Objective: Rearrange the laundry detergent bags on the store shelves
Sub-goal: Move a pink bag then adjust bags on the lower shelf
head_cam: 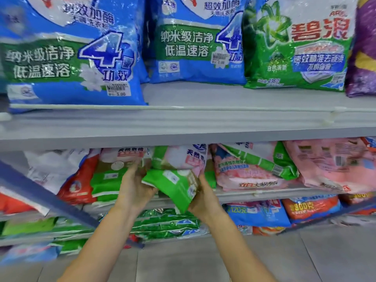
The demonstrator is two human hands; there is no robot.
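Logging three shelf levels: top shelf (pixel 203 119) nearest the lens, middle shelf (pixel 264 195) below it, and a third lower down, too blurred for counting.

Counting four bags along the top shelf front: left blue bag (pixel 71 58), right blue bag (pixel 193 43), Ariel bag (pixel 295 47) and purple bag (pixel 362 58). Noting all four upright with faces out, presumably so that labels and price stickers read from the aisle. Suspecting more blue stock behind the left blue bag; not countable.

Counting on the right of the middle shelf two pink bags, far pink bag (pixel 329 165) and near pink bag (pixel 250 178), both slumping, plus one striped bag (pixel 262 159) lying tilted across the near one. Judging that stretch unsorted.

Counting on the left of the middle shelf one red bag (pixel 81 184) and one twin bag (pixel 107 176), standing side by side and touching.

Finding the held bag (pixel 175 180) at the middle shelf front, just right of the twin bag, tilted, with its lower corner hanging out past the lip. Counting two hands on it: left hand (pixel 135 188) gripping the lower left corner, right hand (pixel 204 197) curling round the right edge. Reading the two-sided hold as steadying a floppy pack for squaring up beside its match.
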